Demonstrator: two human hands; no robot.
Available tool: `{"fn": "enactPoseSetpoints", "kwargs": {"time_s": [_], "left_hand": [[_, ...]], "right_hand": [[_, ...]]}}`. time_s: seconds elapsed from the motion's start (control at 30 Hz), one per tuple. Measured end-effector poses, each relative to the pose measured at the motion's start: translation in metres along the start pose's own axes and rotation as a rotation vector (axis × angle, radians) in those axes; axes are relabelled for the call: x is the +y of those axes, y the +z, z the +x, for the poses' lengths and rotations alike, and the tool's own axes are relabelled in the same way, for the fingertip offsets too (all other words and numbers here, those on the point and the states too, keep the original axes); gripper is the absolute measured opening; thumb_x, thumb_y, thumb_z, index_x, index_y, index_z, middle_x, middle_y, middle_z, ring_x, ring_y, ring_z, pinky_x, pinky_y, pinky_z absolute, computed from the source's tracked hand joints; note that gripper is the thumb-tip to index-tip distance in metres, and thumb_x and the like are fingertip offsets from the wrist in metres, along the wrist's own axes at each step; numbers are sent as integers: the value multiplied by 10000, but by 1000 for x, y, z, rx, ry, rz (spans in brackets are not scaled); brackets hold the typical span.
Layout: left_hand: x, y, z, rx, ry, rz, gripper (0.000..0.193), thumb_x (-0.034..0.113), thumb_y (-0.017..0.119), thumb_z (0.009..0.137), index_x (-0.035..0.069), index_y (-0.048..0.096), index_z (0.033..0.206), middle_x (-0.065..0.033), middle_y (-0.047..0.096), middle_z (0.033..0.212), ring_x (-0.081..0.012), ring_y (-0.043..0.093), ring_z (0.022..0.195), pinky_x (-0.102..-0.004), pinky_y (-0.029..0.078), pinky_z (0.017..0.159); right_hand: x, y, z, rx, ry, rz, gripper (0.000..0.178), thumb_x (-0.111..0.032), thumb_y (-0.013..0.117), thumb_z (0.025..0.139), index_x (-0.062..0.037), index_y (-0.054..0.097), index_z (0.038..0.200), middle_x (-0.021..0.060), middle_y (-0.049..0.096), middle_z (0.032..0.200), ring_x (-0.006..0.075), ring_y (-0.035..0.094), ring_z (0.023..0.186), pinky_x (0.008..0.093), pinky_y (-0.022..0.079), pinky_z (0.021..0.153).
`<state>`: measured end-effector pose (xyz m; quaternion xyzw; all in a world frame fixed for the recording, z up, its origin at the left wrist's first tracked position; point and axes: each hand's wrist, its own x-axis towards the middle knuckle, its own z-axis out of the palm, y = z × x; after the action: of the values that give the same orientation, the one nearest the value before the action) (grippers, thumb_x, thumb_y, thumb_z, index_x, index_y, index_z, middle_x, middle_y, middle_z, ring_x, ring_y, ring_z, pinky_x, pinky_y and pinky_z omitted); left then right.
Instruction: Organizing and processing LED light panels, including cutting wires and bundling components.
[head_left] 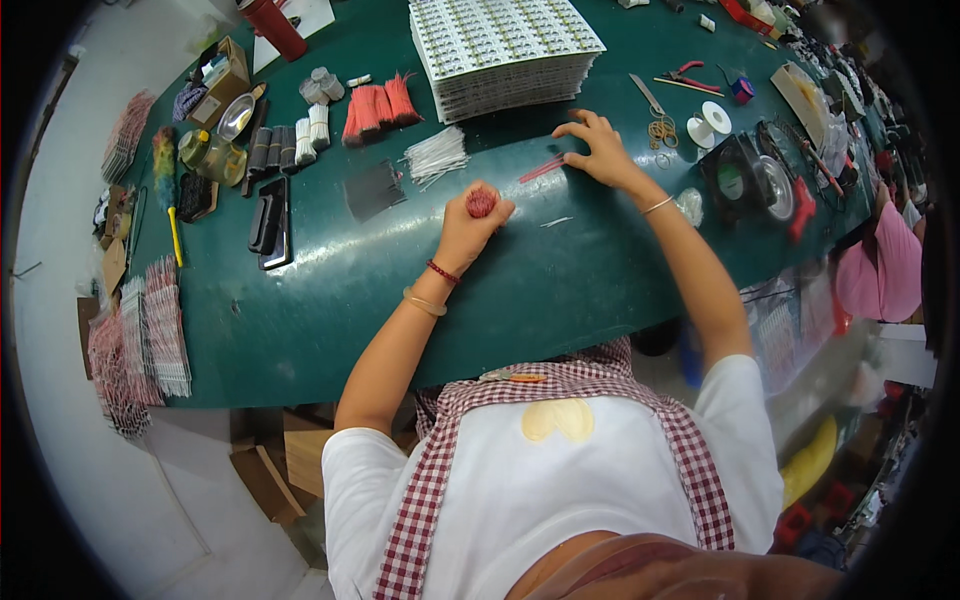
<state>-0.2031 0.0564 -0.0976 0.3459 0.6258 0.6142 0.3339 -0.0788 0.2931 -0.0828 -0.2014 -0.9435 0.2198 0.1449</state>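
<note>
My left hand (474,222) is closed around a bundle of thin red strips (481,203), whose round end shows above my fist. To its right, my right hand (600,155) is over the table with its fingers spread and bent. A few loose red strips (541,169) lie by its thumb; I cannot tell whether the thumb touches them. Two short white strips (556,222) rest nearer to me. Beyond my left hand are a pile of white strips (436,157) and a flat batch of black strips (374,190).
A tall stack of printed sheets (505,60) stands at the back of the green table (330,340). Red bundles (380,108) and a phone (277,225) lie to the left. Scissors (655,110), red-handled pliers (694,78) and a white spool (709,124) are on the right.
</note>
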Motion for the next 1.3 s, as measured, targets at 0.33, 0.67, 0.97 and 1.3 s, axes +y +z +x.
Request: {"fn": "enactPoseSetpoints", "kwargs": {"time_s": [0.33, 0.67, 0.97, 1.3], "left_hand": [[14, 11, 4, 119, -55, -73, 178, 194, 660, 857, 45, 574, 810, 18, 557, 635, -46, 500, 542, -192, 390, 489], [18, 14, 37, 176, 227, 145, 226, 223, 681, 858, 18, 592, 818, -35, 678, 778, -51, 561, 636, -219, 452, 578], [7, 3, 15, 137, 190, 245, 175, 89, 691, 825, 19, 546, 892, -44, 675, 804, -62, 580, 661, -219, 464, 574], [-5, -7, 3, 53, 199, 4, 184, 94, 722, 809, 60, 546, 853, 27, 561, 772, -46, 509, 691, -197, 431, 617]], "right_hand": [[-5, 5, -6, -115, -75, -26, 116, -196, 667, 784, -183, 632, 894, 86, 459, 1303, 281, 386, 1217, 435, 299, 969], [-69, -14, -10, 19, -354, -290, 108, -94, 616, 754, -27, 573, 828, 112, 485, 1239, 259, 447, 1117, 400, 350, 867], [-127, -6, 6, -26, -566, -463, 183, -151, 705, 639, -39, 612, 749, 75, 510, 897, 222, 467, 883, 342, 333, 684], [-107, -42, 7, 71, -125, 772, 122, 50, 425, 900, -12, 519, 947, 136, 622, 1138, 187, 654, 939, 283, 527, 739]]}}
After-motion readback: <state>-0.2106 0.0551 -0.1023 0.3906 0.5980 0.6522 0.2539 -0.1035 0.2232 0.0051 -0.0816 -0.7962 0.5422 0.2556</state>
